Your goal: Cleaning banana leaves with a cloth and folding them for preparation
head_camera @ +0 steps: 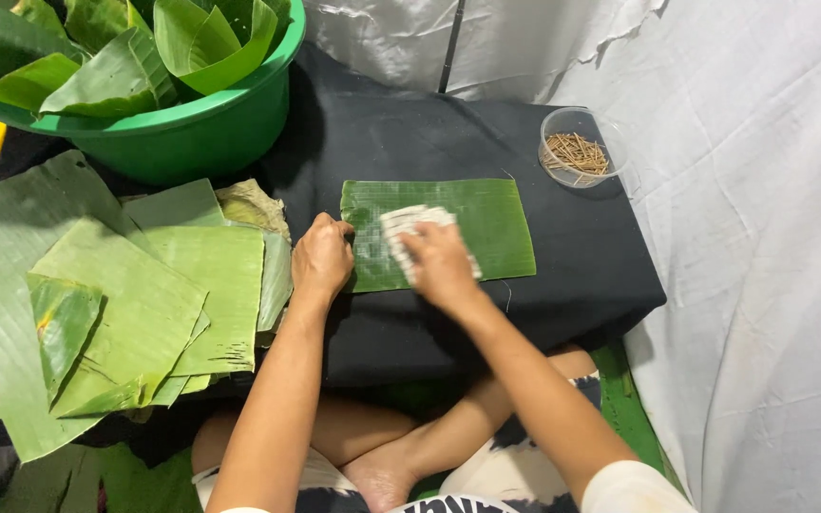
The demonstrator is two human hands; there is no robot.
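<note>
A rectangular piece of green banana leaf (486, 214) lies flat on a black cloth-covered low table (429, 133). My left hand (321, 258) presses down on the leaf's left edge, fingers curled. My right hand (441, 264) rests on the leaf and holds a white cloth (410, 220) against its surface; the hand is blurred.
A stack of cut banana leaves (144, 304) lies left of the table. A green plastic basin (192, 133) with folded leaves stands at the back left. A clear round tub of small wooden sticks (577, 152) sits at the back right. White sheeting hangs behind and to the right.
</note>
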